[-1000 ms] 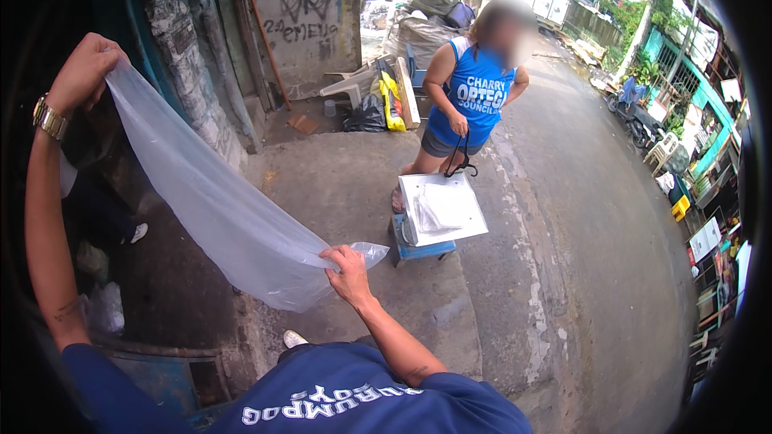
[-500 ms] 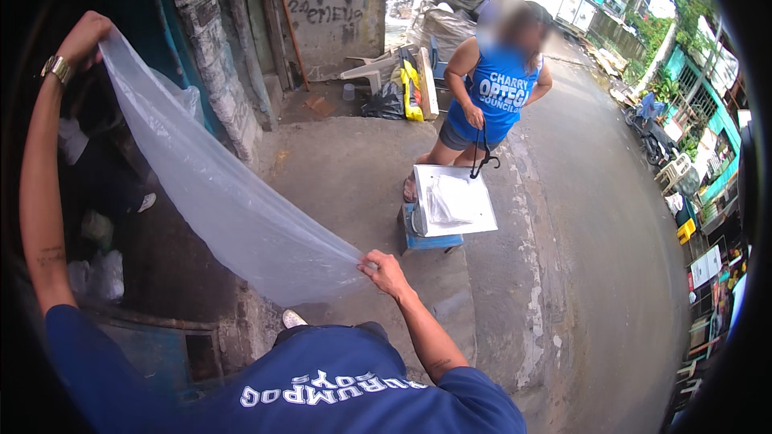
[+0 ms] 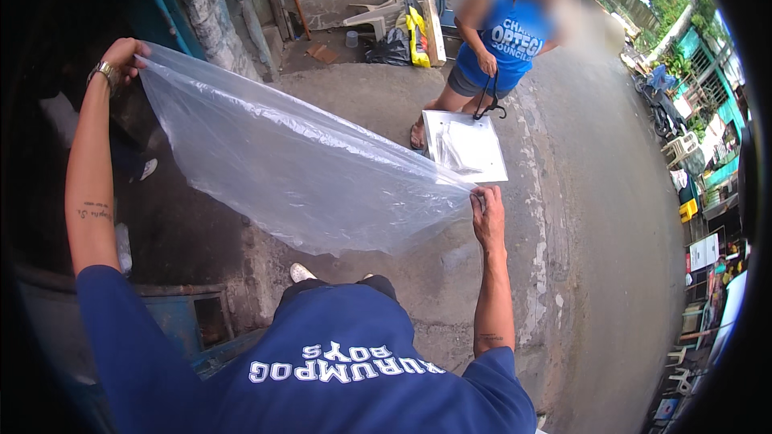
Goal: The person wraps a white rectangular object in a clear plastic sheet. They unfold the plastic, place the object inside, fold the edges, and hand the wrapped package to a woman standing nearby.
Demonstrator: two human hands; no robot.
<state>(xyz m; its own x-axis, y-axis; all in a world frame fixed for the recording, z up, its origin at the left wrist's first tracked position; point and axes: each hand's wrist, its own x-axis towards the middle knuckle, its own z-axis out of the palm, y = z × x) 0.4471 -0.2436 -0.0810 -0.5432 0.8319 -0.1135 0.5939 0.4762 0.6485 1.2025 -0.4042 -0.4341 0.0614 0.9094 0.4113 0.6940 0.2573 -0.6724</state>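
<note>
Stretched between my two hands hangs a large clear plastic sheet (image 3: 297,161), its lower edge sagging over the pavement. My left hand (image 3: 123,62), a watch at the wrist, pinches one top corner far out at the left. The opposite corner is gripped by my right hand (image 3: 487,213), held in front of my right side. Just beyond that hand is a white board (image 3: 488,162) with a stack of clear plastic (image 3: 457,149) lying on it; the sheet hides part of what is under the board.
A person in a blue sleeveless top (image 3: 511,32) stands behind the board, holding a black hanger (image 3: 489,104). Chairs, a black bag (image 3: 390,48) and a yellow bag (image 3: 416,36) lie by the wall. The road (image 3: 611,233) runs along the right, with a parked motorcycle (image 3: 661,108).
My right hand has moved up and to the right, spreading the sheet wider. My left hand has come slightly down and inward. Both keep hold of the sheet.
</note>
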